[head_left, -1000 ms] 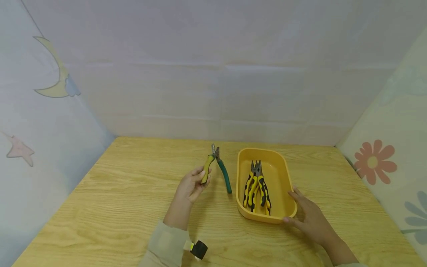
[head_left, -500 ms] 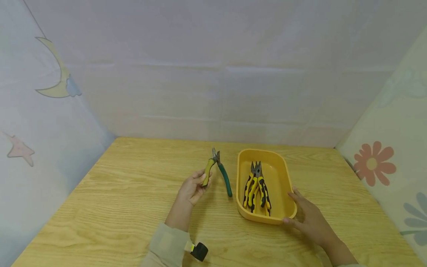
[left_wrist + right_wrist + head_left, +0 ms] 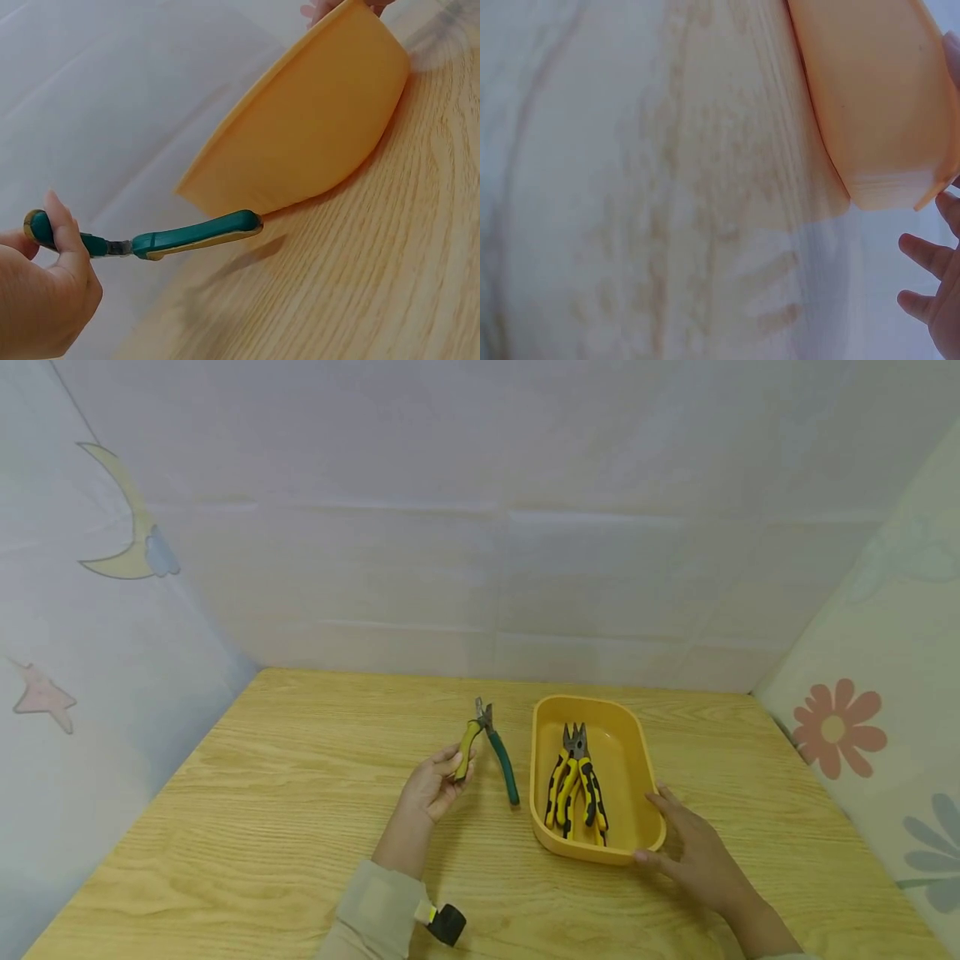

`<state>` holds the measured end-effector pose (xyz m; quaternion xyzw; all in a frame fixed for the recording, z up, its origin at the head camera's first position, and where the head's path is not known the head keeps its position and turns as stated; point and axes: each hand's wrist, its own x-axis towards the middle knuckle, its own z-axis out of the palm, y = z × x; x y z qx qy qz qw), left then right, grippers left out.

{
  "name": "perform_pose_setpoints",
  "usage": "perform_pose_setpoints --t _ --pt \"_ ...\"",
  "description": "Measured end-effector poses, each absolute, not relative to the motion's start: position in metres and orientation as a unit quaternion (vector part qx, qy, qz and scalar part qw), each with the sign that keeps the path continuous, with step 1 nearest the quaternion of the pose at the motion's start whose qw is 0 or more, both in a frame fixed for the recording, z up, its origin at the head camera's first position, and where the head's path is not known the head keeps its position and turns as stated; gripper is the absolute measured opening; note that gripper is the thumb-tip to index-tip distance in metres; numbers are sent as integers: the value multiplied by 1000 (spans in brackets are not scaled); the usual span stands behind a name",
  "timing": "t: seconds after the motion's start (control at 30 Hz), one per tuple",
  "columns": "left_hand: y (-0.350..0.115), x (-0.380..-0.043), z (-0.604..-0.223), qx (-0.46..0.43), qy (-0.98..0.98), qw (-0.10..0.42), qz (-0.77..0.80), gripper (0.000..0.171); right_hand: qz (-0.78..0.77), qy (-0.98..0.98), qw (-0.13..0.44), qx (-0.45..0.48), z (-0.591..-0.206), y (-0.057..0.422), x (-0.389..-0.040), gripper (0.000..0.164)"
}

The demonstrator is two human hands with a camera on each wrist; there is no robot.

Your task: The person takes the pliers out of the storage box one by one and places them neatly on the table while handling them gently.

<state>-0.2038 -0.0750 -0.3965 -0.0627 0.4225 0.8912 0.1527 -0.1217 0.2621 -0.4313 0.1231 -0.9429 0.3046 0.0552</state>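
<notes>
My left hand (image 3: pixel 432 783) pinches one handle of a pair of pliers (image 3: pixel 504 764) between thumb and fingers. One handle looks yellow and the other green from the head; the legs are spread apart and the metal tips point away from me. In the left wrist view the green free handle (image 3: pixel 199 234) hangs over the table, its shadow below. To the right stands a yellow-orange plastic bin (image 3: pixel 630 752), with yellow-and-black pliers (image 3: pixel 577 781) lying inside, tips toward the far end. My right hand (image 3: pixel 697 856) touches the bin's near right corner, thumb and fingers spread at the rim.
A wood-grain table (image 3: pixel 300 793) lies under everything. Pale fabric (image 3: pixel 487 568) rises behind it and along both sides, printed with a moon, a star and flowers. A black device (image 3: pixel 447 925) is strapped at my left wrist.
The pliers in my left hand have come down slightly, toward me. My right hand and the bin stay about where they were.
</notes>
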Motion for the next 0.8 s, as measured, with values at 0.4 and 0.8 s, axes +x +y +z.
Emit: perform_pose_setpoints --t 0.4,0.8 --pt "-75 -208 -402 -67 432 155 886 39 306 -941 63 130 -433 264 -123 76" --pt "-74 -210 -407 -67 427 163 887 40 305 -942 60 125 -433 264 -123 76"
